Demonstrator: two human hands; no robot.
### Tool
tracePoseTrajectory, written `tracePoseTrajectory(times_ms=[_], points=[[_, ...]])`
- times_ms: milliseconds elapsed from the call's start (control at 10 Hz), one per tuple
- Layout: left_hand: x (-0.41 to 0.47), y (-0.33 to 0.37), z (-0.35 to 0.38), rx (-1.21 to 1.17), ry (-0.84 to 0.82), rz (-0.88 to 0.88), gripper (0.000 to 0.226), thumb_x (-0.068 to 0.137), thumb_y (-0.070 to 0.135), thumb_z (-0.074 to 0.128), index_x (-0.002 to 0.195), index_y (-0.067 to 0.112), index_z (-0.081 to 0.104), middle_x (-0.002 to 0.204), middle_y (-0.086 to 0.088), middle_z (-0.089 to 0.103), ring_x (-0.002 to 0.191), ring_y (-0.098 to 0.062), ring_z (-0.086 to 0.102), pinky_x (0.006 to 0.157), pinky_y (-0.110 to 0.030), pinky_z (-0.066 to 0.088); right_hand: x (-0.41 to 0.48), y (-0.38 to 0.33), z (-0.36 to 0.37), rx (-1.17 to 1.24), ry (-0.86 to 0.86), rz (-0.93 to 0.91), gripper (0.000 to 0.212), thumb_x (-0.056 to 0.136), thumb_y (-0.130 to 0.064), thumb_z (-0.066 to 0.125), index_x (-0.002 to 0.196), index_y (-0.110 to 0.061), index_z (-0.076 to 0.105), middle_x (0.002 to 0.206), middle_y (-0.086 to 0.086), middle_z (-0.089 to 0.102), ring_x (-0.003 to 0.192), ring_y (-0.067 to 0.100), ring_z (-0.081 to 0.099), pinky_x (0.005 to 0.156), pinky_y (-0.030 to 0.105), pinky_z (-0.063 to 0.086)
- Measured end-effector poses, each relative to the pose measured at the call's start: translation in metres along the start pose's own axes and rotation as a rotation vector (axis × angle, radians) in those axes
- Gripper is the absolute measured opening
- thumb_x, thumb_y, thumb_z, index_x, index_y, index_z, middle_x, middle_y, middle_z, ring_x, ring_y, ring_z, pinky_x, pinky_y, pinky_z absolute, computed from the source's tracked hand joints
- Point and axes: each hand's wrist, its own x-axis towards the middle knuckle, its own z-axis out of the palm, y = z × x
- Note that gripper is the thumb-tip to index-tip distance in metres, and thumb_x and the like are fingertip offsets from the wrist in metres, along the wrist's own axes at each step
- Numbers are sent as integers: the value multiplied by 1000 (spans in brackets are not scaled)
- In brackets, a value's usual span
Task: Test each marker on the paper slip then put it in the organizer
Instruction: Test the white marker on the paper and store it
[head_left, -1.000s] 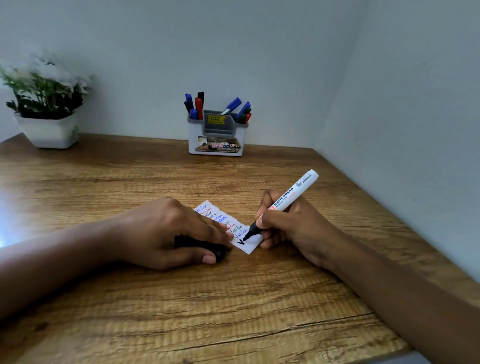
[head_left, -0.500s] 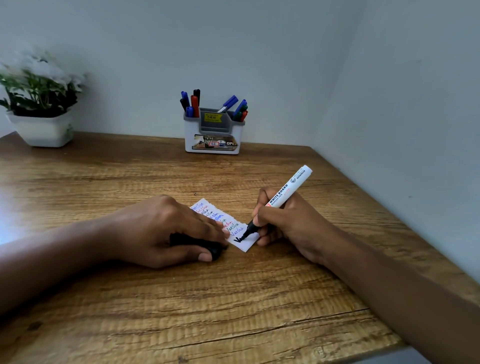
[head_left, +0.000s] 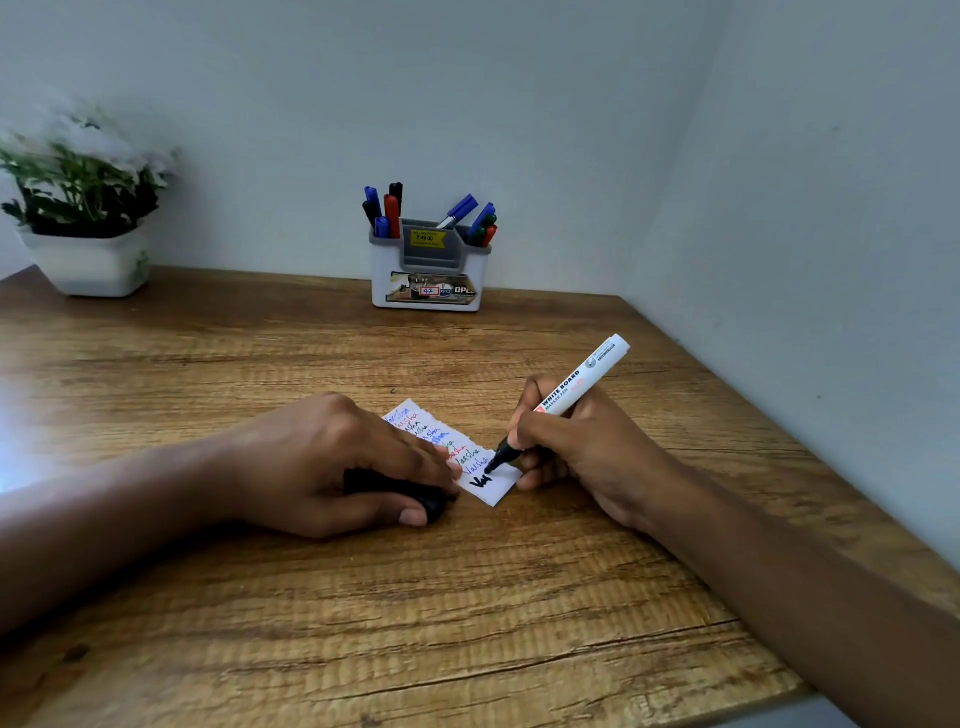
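Both forearms run off the near edge, so only the hands and lower arms show. The left hand (head_left: 332, 462) lies knuckles up on the surface (head_left: 467, 597), fingers curled around a dark object (head_left: 400, 491), likely a marker cap, most of it buried under the palm and too hidden to name for certain; its fingertips (head_left: 451, 462) press on the left edge of the slip (head_left: 496, 486) and cover part of the writing. Just right of it, the right hand (head_left: 576, 447) is closed in a writing grip around the marker (head_left: 563, 397), whose white barrel tilts up and away to the right; the black tip touches the slip's near end, beside a few thick black strokes. The coloured lines higher on the slip are small and only partly readable. Well beyond both hands, against the wall, stands the organizer (head_left: 430, 278) with several capped markers sticking out; its label print is too small to make out. Far to the left of the left hand sits a blurred plant (head_left: 85, 208) in a white pot, cut by the frame edge.
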Motion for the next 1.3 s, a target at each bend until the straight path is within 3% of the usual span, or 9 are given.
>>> tracePoseTrajectory(times_ms=[200, 300, 500, 1100, 1300], points=[[0, 0, 0, 0, 3, -1, 35, 93, 37, 57, 120, 17, 68, 124, 11, 65, 120, 3, 54, 90, -27, 54, 0, -1, 0, 0, 12, 13, 33, 79, 6, 56, 55, -14, 45, 59, 5, 56, 47, 10, 53, 44, 24, 49], [-1, 0, 1, 1, 3, -4, 35, 93, 37, 58, 121, 18, 67, 124, 11, 65, 120, 3, 55, 89, -28, 54, 0, -1, 0, 25, 21, 21, 25, 80, 5, 58, 63, -10, 48, 58, 2, 58, 48, 7, 54, 47, 25, 52], [0, 0, 0, 0, 2, -1, 35, 93, 37, 58, 121, 18, 67, 123, 12, 66, 119, 3, 55, 89, -28, 55, -1, -3, 1, -6, 33, 21, 27, 79, 6, 54, 59, -10, 43, 63, 8, 52, 46, 8, 51, 43, 23, 48], [0, 1, 0, -3, -4, -4, 35, 93, 37, 57, 121, 19, 67, 123, 12, 66, 120, 3, 55, 92, -26, 53, 0, -1, 1, 20, 133, 30, 30, 78, 5, 54, 56, -12, 42, 60, 6, 51, 41, 7, 47, 39, 22, 44], [0, 1, 0, -10, 5, -9, 35, 92, 36, 58, 120, 18, 68, 123, 11, 66, 119, 2, 56, 88, -28, 55, 2, -1, -5, 163, 194, 0, 29, 79, 3, 53, 56, -12, 44, 55, -1, 49, 47, 8, 46, 38, 21, 42]])
